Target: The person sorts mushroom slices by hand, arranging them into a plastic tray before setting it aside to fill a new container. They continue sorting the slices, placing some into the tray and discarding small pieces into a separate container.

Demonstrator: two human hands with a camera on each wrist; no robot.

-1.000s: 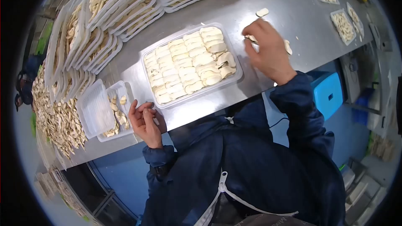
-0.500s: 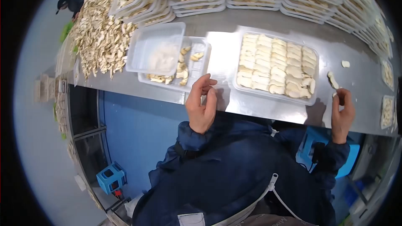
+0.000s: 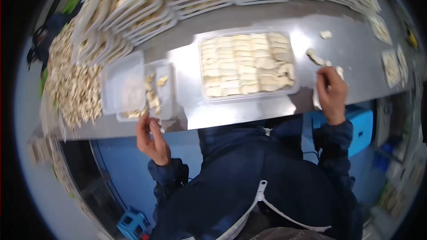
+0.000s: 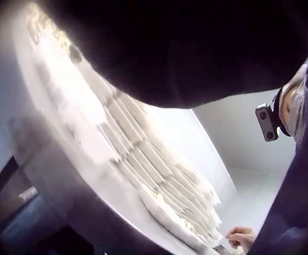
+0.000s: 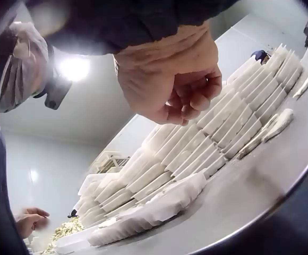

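Note:
A clear plastic tray (image 3: 294, 90) packed with neat rows of pale sliced mushrooms (image 3: 242, 64) lies on the metal table in front of me. To its right, my right hand (image 3: 332, 93) hovers with fingers loosely curled beside several loose slices, the nearest a long curved mushroom slice (image 3: 315, 56). No object shows in its fingers in the right wrist view. My left hand (image 3: 152, 140) hangs at the table's front edge, fingers relaxed, fingertips overlapping the near rim of a smaller tray (image 3: 171, 106). A few browner mushroom pieces (image 3: 152, 98) lie in that tray.
An empty clear tray (image 3: 118, 86) leans over the smaller tray's left part. Behind it spreads a large heap of sliced mushrooms (image 3: 73, 84). Tall stacks of filled trays (image 3: 202, 0) line the table's back. Small filled trays (image 3: 391, 69) sit at the far right.
The head view has swung left, right and partly back. My right hand has drawn back from over the loose slices toward me. My left hand has moved left to the smaller tray's near rim.

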